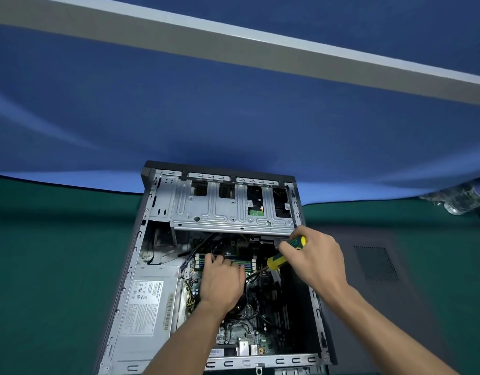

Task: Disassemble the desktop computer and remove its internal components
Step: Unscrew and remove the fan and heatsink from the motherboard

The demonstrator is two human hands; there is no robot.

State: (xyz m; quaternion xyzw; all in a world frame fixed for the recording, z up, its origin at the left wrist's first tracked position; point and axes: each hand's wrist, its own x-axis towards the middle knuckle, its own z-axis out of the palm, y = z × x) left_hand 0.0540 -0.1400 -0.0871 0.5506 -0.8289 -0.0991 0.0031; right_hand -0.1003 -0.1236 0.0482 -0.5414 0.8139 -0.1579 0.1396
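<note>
A: Right hand [318, 262]?
B: Curling round a green-and-yellow screwdriver [284, 254], shaft angling down toward seven o'clock into the open computer case [152, 239].
A: Left hand [219, 282]?
B: Lying palm down over the motherboard [249, 331], fingers fairly straight and close together, tips reaching the memory slots [247, 262] at twelve o'clock. Holding nothing.
A: And inside the case?
B: Lying on its side on the green mat [44, 253], side open. Housing a grey power supply [149, 301] with a label at nine o'clock from the left hand; carrying a metal drive cage [228, 207] across the far end at twelve o'clock, with a green board [256, 212] showing through one cut-out. Black cables [203, 240] running under the cage.
A: Outside it?
B: Resting at three o'clock, a dark side panel [376, 263] with a vent grid. Hanging behind, a blue cloth [233, 117].
</note>
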